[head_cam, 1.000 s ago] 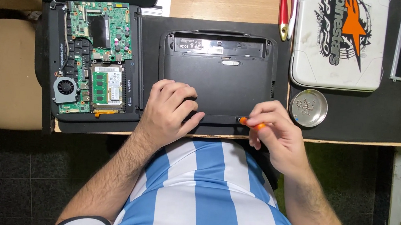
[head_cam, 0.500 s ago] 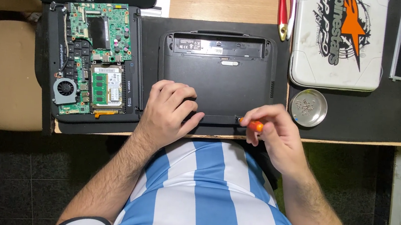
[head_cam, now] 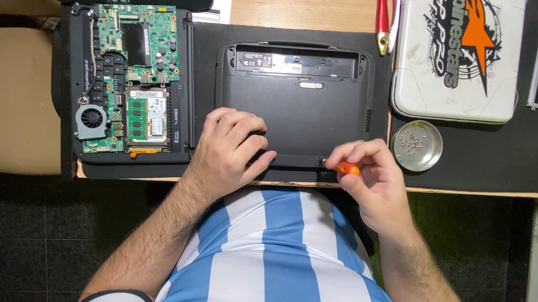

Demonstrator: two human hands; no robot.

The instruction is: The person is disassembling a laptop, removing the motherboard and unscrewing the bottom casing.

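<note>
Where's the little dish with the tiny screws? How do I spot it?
Find the big white case with the orange and black drawing at the desk's top right. Just below it, on the black mat, sits the small round metal dish, beside the right hand. It is the only shiny round thing there.

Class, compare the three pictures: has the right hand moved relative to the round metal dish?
No. The right hand stays pinching the orange screwdriver at the black laptop base's near edge, left of the round metal dish.

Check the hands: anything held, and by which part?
Right hand grips a screwdriver by its orange handle. Left hand holds nothing; it rests flat on the black laptop base.
</note>
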